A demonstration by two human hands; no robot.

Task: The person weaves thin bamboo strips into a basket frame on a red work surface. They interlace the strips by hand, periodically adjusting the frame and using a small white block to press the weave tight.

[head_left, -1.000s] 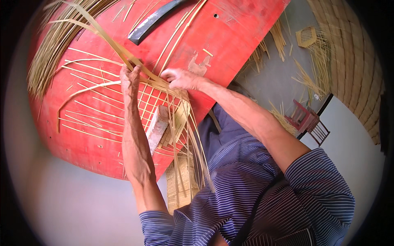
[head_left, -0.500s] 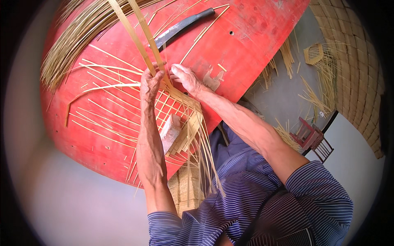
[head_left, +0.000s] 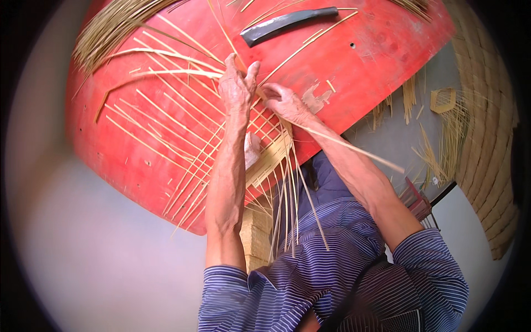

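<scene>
An open lattice of thin bamboo strips (head_left: 193, 159) lies on the red board (head_left: 119, 177), joined to a denser woven band (head_left: 271, 161) along its near right side. At the far part of the weave, my left hand (head_left: 237, 88) has thumb and forefinger raised and apart. A bamboo strip (head_left: 224, 29) runs up between them; the other fingers are hidden. Close to its right, my right hand (head_left: 286, 105) has its fingers curled on a strip at the weave's edge. One loose strip (head_left: 354, 147) lies across my right forearm. A whitish block (head_left: 252, 149), partly behind my left forearm, rests on the weave.
Beyond my hands lies a dark-bladed knife (head_left: 287, 25). A bundle of thin strips (head_left: 119, 25) is at the far left. On the right are a small hexagonal woven frame (head_left: 443, 100), loose strips on the floor, a reddish wooden stool (head_left: 418, 206) and a large woven surface (head_left: 484, 133).
The view has shifted, and the scene sits farther right. Two broad strips stood up from my left hand; now a narrow line shows. My left thumb has lifted away, and a strip crosses my right forearm.
</scene>
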